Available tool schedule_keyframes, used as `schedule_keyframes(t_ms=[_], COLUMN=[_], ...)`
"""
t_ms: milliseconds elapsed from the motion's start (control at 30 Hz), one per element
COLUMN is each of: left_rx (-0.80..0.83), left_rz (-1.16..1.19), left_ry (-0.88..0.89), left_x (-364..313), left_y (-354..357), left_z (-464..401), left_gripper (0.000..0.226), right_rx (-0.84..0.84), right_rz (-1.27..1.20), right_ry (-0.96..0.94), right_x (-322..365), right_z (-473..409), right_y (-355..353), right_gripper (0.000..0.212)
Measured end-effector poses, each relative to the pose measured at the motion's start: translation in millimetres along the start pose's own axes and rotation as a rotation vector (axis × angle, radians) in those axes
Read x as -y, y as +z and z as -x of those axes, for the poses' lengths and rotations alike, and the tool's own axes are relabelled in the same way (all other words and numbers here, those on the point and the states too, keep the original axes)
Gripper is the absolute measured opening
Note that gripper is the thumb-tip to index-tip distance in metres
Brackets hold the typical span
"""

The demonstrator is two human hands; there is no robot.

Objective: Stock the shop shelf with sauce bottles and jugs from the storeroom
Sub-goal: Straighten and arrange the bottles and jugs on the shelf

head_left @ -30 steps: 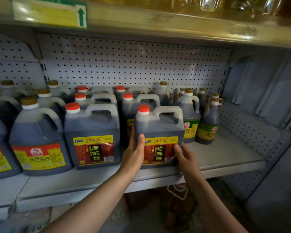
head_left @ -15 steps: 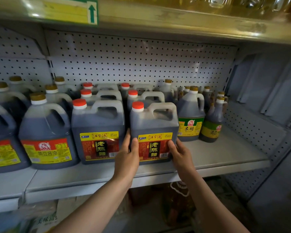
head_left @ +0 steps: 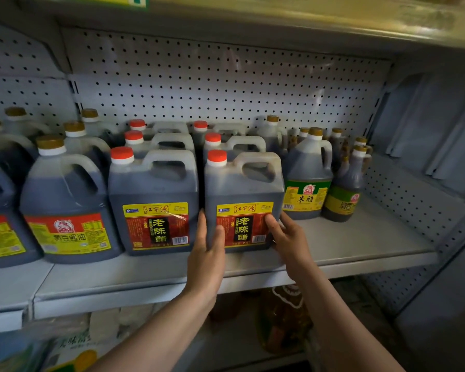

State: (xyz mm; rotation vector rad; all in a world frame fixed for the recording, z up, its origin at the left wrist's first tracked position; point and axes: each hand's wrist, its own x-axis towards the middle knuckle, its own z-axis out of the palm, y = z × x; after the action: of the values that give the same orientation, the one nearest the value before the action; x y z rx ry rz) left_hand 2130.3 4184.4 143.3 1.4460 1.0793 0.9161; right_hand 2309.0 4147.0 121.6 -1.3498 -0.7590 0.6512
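Jug (head_left: 243,202) of dark vinegar stands at the shelf (head_left: 360,237) front, red-capped.
Label reads 老陈醋, 2.5L; left hand (head_left: 207,253) and right hand (head_left: 287,237) grip its lower sides, beside a matching jug (head_left: 153,202).

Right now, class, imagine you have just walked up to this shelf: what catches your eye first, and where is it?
Two hands stand out first: the left hand and right hand hold the sides of a red-capped jug at the front middle of the shelf. A matching jug stands just left of it. Bare shelf lies to the right, in front of a green-labelled jug.
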Motion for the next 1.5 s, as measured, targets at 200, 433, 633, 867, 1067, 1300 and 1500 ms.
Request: schedule_keyframes(t_ms=[200,433,633,867,1067,1300,1500], left_rx=[0.023,0.035,0.055,0.082,0.076,0.001,0.083], left_rz=[-0.001,-0.004,-0.013,-0.058,-0.062,0.053,-0.323], left_ry=[0.081,0.041,0.051,0.06,0.145,0.567,0.499], left_x=[5.1,3.8,4.3,2.4,-20.6,-82.9,-163.4], left_y=[7.4,3.4,4.3,-1.6,-16.0,-43.0,-46.8], left_z=[18.0,8.8,6.8,5.3,17.1,-25.2,-82.1], left_gripper=[0.062,0.062,0.063,0.062,0.058,0.061,0.055], right_rx=[-0.012,-0.016,-0.002,0.003,-0.036,-0.131,0.039], right_rz=[-0.016,-0.019,0.012,0.017,-0.001,0.112,0.234], right_ry=[-0.004,0.0,0.007,0.012,0.038,-0.133,0.0], right_x=[-1.5,-1.7,-1.4,-1.8,2.7,87.2,141.1], right_z=[-1.2,-4.8,-9.3,-11.1,-16.3,-57.9,-105.1], right_y=[-0.5,2.2,2.1,2.4,-2.8,-5.9,7.3], right_gripper=[0.043,0.04,0.038,0.04,0.084,0.07,0.029])
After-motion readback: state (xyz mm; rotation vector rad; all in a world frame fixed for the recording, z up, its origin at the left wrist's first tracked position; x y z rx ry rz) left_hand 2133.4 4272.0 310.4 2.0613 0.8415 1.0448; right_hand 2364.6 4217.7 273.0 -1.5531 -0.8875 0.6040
